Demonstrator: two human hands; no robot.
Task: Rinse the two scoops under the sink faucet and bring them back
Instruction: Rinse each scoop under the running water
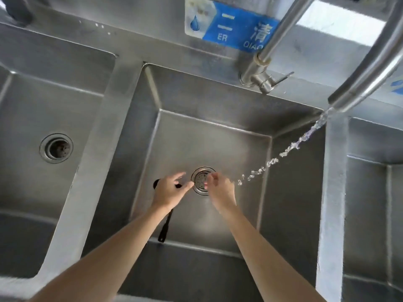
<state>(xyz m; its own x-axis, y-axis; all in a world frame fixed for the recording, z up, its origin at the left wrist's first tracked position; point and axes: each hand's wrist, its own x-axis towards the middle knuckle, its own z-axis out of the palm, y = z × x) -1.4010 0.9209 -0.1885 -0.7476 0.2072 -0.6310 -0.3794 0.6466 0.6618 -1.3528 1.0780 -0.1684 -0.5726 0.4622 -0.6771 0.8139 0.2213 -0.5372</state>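
A black scoop (165, 227) lies on the floor of the middle sink basin (218, 147). Its long handle points toward me and its dark bowl end peeks out left of my hand. My left hand (171, 190) hovers right over it with fingers spread, and a dark bit shows between thumb and fingers. My right hand (220, 190) is blurred beside the drain (201, 180), fingers curled; whether it holds anything is unclear. Water (305, 136) streams from the faucet spout (366, 77) down toward my right hand. I cannot make out a second scoop.
The steel sink has three basins: a left one with its own drain (56, 148) and a right one (375, 192) behind a raised divider. A second faucet with a lever (265, 81) stands on the back ledge under a blue sign (231, 27).
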